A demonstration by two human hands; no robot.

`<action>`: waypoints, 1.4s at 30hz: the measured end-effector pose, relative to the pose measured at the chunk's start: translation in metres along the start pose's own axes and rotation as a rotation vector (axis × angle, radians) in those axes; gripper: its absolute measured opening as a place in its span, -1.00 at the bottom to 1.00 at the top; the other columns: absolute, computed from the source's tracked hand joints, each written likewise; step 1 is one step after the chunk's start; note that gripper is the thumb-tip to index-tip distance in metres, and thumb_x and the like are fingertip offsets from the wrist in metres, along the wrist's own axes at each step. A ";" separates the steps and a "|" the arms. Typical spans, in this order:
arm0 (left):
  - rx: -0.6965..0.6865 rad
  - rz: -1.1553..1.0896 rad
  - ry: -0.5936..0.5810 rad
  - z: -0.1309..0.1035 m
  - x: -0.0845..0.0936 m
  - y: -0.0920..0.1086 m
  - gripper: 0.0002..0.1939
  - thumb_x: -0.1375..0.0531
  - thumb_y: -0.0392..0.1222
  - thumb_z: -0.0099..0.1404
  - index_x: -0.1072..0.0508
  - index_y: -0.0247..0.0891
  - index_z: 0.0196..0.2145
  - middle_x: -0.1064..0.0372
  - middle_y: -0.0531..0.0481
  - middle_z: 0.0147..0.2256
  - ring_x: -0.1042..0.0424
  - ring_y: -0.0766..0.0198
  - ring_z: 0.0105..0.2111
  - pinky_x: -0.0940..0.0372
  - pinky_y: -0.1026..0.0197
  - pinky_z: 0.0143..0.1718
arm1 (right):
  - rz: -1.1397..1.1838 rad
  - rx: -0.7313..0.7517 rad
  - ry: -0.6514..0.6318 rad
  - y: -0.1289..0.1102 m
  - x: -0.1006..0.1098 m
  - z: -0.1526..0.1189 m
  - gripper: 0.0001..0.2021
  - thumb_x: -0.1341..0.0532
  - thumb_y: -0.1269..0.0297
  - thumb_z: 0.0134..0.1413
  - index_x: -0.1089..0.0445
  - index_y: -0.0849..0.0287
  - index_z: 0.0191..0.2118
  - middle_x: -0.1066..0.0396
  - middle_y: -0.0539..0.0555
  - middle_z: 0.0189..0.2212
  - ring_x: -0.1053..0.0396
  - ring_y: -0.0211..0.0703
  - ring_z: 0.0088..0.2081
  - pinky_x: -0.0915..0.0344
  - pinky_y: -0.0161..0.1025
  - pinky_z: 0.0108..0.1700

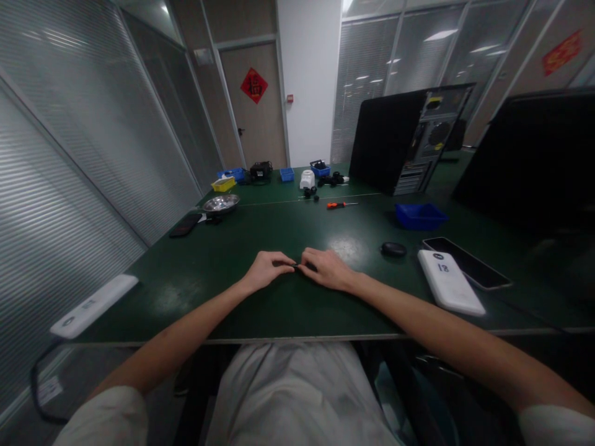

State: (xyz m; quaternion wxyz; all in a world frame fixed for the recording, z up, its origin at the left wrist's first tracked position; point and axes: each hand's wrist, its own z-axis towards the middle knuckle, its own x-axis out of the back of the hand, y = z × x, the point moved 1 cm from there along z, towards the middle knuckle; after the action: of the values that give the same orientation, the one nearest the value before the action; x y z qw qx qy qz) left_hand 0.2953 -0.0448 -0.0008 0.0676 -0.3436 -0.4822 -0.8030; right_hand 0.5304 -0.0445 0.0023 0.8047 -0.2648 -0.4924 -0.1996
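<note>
Near the front middle of the green table, my left hand and my right hand meet with their fingertips close together. Between them is a small dark piece, too small to name. The thumb and fingers of my left hand pinch it from the left. My right hand pinches it from the right, its side resting low over the tabletop. Most of the piece is hidden by the fingertips. To the right of my right hand lies a black computer mouse.
An orange screwdriver lies beyond my hands. A metal bowl and a phone are at left. A blue tray, a white power bank and a computer case stand at right. Small bins and a white device line the back.
</note>
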 end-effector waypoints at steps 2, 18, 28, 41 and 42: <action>0.016 -0.033 0.022 -0.001 -0.001 -0.002 -0.79 -0.35 -0.13 0.28 -0.68 -0.21 -0.16 -0.60 -0.08 -0.16 -0.56 0.14 -0.15 -0.38 0.15 -0.03 | 0.012 -0.006 0.001 0.002 -0.001 0.000 -0.83 -0.11 0.16 0.39 -0.35 0.13 -0.16 -0.39 0.03 -0.23 -0.29 -0.24 -0.35 0.00 -0.28 -0.35; 0.070 0.045 0.040 0.010 0.007 -0.017 -0.68 -0.32 0.01 0.30 -0.65 -0.25 -0.12 -0.55 -0.10 -0.19 -0.48 0.19 -0.27 -0.33 0.20 -0.24 | -0.005 -0.004 -0.030 -0.002 0.001 0.001 -0.83 -0.14 0.15 0.37 -0.37 0.12 -0.16 -0.40 0.04 -0.22 -0.29 -0.24 -0.35 0.01 -0.28 -0.36; -0.005 0.239 -0.018 0.015 0.015 -0.033 -0.75 -0.24 -0.10 0.38 -0.64 -0.20 -0.07 -0.46 -0.11 -0.11 -0.41 0.16 -0.13 -0.30 0.15 -0.11 | 0.035 -0.004 -0.019 -0.002 0.004 0.001 -0.83 -0.14 0.15 0.38 -0.38 0.12 -0.17 -0.41 0.04 -0.22 -0.31 -0.24 -0.34 -0.02 -0.28 -0.35; -0.149 0.277 -0.024 0.003 0.007 0.002 -0.78 -0.26 -0.03 0.37 -0.63 -0.18 -0.16 -0.45 -0.12 0.03 -0.36 0.06 0.07 -0.25 0.01 0.14 | 0.055 -0.036 -0.004 0.000 0.004 0.002 -0.85 -0.15 0.17 0.37 -0.38 0.13 -0.18 -0.41 0.03 -0.23 -0.32 -0.24 -0.32 -0.06 -0.29 -0.31; -0.138 0.277 -0.020 0.004 0.007 -0.002 -0.78 -0.26 -0.03 0.37 -0.62 -0.18 -0.16 -0.45 -0.12 0.04 -0.37 0.06 0.07 -0.25 0.00 0.15 | 0.058 -0.044 0.001 0.000 0.004 0.002 -0.84 -0.15 0.17 0.37 -0.38 0.13 -0.18 -0.41 0.03 -0.23 -0.33 -0.24 -0.32 -0.07 -0.29 -0.31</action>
State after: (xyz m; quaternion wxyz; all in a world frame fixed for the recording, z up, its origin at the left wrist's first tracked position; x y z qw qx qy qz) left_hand 0.2910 -0.0392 0.0037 0.1493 -0.4187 -0.3747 -0.8136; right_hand 0.5309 -0.0434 0.0063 0.8046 -0.2964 -0.4794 -0.1869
